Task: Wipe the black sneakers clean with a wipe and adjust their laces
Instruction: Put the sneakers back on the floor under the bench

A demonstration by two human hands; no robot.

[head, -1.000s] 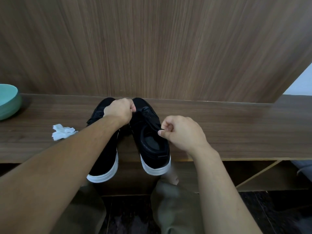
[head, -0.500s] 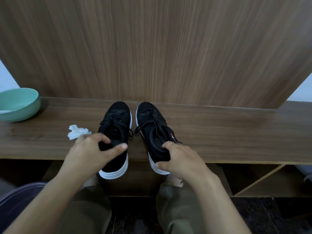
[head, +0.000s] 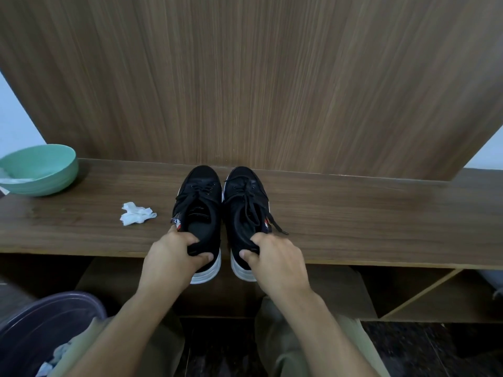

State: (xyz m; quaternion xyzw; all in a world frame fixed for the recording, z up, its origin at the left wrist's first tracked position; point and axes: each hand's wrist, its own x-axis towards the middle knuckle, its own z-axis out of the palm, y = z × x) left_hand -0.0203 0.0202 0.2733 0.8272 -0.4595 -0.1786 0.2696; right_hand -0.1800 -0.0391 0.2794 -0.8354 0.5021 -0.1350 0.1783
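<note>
Both hands, left hand (head: 174,254) and right hand (head: 275,257), are pinching the sneakers' (head: 201,213) heels overhanging the desk (head: 353,219); a loosening grip risks them tipping off.

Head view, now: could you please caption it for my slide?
Left hand and right hand grip the heels of two black sneakers on a wooden shelf.

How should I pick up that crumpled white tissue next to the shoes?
Pinch the crumpled wipe from above, at the raised bunched part in its middle. It lies loose on the wooden shelf, left of the left sneaker, with nothing over it, so coming straight down is probably easiest. Its thin flat edges would be harder to catch.
</note>
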